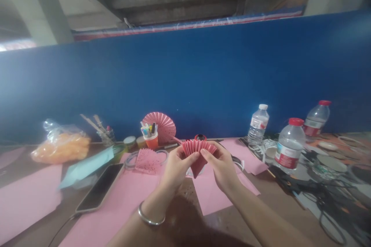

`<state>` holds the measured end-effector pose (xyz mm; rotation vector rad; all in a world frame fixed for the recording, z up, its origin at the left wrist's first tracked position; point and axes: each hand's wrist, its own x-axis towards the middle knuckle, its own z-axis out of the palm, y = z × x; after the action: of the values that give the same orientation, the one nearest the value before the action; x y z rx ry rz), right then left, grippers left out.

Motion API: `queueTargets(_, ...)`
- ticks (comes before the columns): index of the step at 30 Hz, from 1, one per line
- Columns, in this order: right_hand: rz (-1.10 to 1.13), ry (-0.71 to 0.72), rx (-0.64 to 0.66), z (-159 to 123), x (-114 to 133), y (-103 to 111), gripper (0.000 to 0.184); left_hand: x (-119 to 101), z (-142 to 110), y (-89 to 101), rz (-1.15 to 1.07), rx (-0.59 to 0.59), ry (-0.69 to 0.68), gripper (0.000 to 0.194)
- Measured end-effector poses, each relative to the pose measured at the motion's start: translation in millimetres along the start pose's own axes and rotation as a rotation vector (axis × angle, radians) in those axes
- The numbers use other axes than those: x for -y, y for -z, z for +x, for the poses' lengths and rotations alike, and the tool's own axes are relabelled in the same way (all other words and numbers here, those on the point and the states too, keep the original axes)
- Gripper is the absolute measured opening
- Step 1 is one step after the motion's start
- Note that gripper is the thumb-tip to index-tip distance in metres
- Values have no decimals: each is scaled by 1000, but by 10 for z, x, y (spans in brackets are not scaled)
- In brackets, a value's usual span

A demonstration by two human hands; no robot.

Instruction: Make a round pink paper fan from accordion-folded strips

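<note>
Between my two hands is a pleated pink paper fan [197, 146], partly spread, its narrow end pointing down toward me. My left hand [180, 162] pinches its left side, thumb on the near face. On the right side, my right hand [218, 164] grips it the same way, with the thumb across the folds. Fingers behind the paper are hidden. Just beyond the hands, a red round object [200, 137] shows in part. Pink paper sheets [210, 197] lie on the table underneath. A larger finished-looking pink fan [160, 125] stands against the blue wall.
Left of my hands are a phone [100, 189], a pink patterned paper piece [147, 161], a cup of pens [151, 139] and a bag of orange material [62, 148]. On the right stand water bottles [290, 146] beside tangled black cables [324, 200]. A blue wall [185, 73] closes the back.
</note>
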<state>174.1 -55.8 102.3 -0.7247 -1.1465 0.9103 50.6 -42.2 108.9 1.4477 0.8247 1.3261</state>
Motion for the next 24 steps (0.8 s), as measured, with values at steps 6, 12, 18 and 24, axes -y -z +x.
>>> queueTargets(6, 53, -24, -22, 4, -10, 3, 12, -17, -14, -7, 14, 12, 13, 23)
queueTargets(12, 1, -38, -48, 12, -7, 3, 9, 6, -25, -21, 56, -3, 0, 25)
queueTargets(18, -7, -20, -14, 8, 7, 15, 9, 34, -16, -22, -43, 6, 34, 25)
queueTargets(24, -5, -28, -20, 5, 8, 22, 11, 45, -18, -15, -131, 65, 68, 23)
